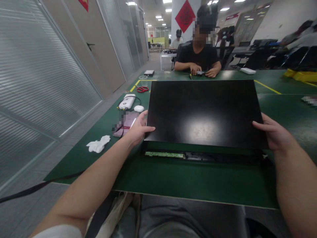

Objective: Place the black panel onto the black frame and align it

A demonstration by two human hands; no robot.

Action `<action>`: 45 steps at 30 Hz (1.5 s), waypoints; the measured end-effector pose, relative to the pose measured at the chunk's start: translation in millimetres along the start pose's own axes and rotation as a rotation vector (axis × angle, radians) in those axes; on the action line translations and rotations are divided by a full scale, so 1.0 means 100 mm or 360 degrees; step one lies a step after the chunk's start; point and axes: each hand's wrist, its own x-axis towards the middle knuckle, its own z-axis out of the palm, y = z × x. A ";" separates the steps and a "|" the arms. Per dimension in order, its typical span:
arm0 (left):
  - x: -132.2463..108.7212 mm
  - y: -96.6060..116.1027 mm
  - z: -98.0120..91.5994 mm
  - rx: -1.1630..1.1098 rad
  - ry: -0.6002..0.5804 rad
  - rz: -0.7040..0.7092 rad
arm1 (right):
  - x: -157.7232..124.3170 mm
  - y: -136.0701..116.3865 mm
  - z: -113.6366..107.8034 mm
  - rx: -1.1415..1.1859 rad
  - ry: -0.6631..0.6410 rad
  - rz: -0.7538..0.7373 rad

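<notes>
A large black screen panel [198, 109] is held up, tilted, between my two hands, its dark glossy face toward me. My left hand [140, 129] grips its left edge with the thumb on the front. At the right edge, my right hand [274, 130] does the same; the fingers of both hands are partly hidden behind the panel. Below and behind it on the table lies a black frame [223, 158] with a narrow green circuit board [164, 154] along its near side. The panel hides most of that frame.
Left on the green table [198, 186] are a crumpled tissue [98, 144], a phone [126, 123], a white power bank [127, 101] with a cable, a white earbud case [139, 108] and red-handled scissors [142, 89]. Across the table a person [200, 54] handles a small dark device.
</notes>
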 end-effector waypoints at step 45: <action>-0.02 -0.05 -0.01 0.0204 -0.0137 -0.0144 | 0.14 0.11 0.00 -0.0069 0.0002 0.0161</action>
